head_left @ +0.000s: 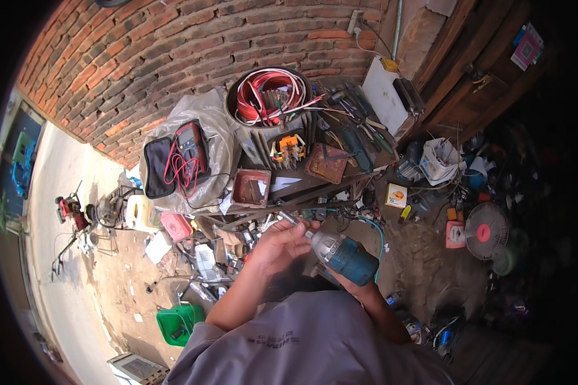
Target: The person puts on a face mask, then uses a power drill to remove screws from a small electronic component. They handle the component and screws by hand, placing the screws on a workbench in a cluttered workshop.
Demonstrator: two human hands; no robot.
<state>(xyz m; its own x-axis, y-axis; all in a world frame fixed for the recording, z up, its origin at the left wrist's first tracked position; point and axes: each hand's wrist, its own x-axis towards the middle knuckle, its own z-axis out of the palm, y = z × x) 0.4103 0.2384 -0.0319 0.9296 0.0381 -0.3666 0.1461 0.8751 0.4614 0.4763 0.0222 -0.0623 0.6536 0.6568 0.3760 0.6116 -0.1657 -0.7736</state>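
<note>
The right hand (349, 280) holds 1 teal driver (355, 258), left hand (279, 244) touching its tip (289, 218).

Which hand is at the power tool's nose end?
The left hand, at the metal shaft; the right hand is at the teal rear of the power tool.

Text | dark block lettering (273, 337) in rows across the chest of a grey cloth shirt (315, 362) (upside down here) | small print, too fine to read, on a white-and-yellow square carton (397, 194) | square code pattern (527, 51) on a pink-and-white rectangular card (525, 58) on a brown wooden door (494, 99)
</note>
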